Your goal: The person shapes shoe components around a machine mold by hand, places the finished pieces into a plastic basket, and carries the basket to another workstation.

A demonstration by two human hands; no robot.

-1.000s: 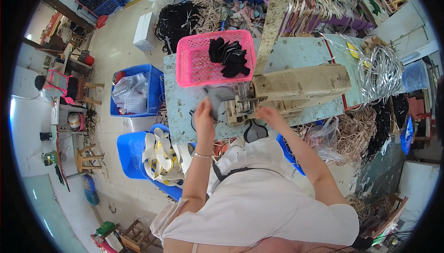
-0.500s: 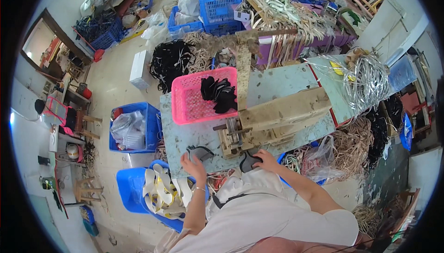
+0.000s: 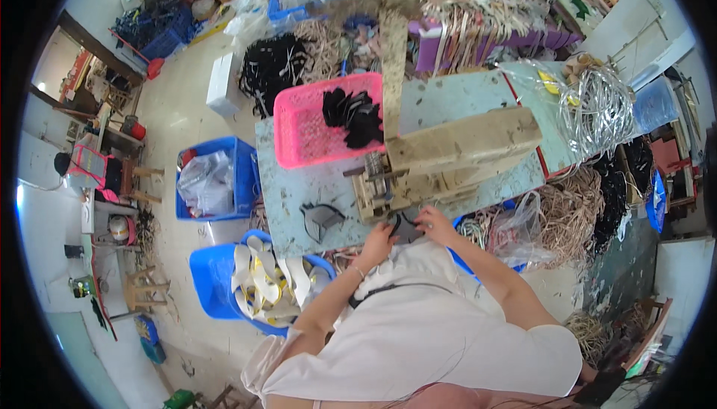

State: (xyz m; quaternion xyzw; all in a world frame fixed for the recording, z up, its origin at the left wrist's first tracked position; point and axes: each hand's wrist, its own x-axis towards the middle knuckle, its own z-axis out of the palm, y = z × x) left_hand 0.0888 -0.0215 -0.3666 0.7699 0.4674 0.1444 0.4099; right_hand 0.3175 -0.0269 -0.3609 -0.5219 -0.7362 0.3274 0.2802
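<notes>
Both my hands are at the table's front edge, close to my body. Between them is a curved grey piece with black edging (image 3: pixel 407 230), partly covered by my fingers. My left hand (image 3: pixel 379 246) grips its left side, fingers closed. My right hand (image 3: pixel 435 225) pinches its right side. Just beyond them stands a beige, stained industrial machine (image 3: pixel 463 147), its working head (image 3: pixel 377 185) facing left. A second grey piece with black edging (image 3: pixel 323 221) lies flat on the pale table, left of the machine, touched by neither hand.
Behind the machine head, a pink basket (image 3: pixel 291 129) holds black pieces (image 3: pixel 354 116). Blue bins stand left of the table, one with white and yellow strips (image 3: pixel 261 278), another with plastic bags (image 3: pixel 205 185). Bundled cords (image 3: pixel 571 222) and silvery strips (image 3: pixel 597 121) lie at the right.
My left hand has left the grey piece on the table and moved right to the one at my right hand. The view has shifted, so the table sits higher in it.
</notes>
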